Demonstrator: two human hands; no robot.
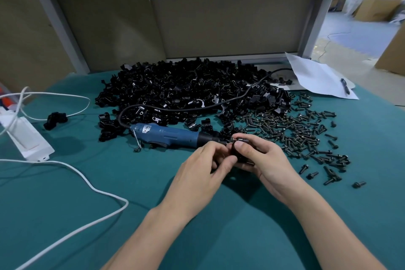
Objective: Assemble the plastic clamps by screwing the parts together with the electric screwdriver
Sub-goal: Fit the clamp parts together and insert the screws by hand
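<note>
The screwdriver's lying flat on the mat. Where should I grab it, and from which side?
Grip the electric screwdriver round its blue body, mid-length, coming from above on the near side. It lies flat with the bit pointing right; the cord leaves the left end and clamp parts crowd the far side, so the near flank is open.

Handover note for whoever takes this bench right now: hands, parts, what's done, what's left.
Left hand: pinches the black clamp from its left.
Right hand: curled round the same clamp, thumb on top; what looks like a screw sits at its far end.
Electric screwdriver: lies unheld, bit toward the hands.
Stock: pile of clamp parts behind, heap of screws to the right.
Done: screw seems placed, not driven; a lone clamp lies apart, far left.
Left: pick up the driver, drive the screw, work through the pile.
</note>
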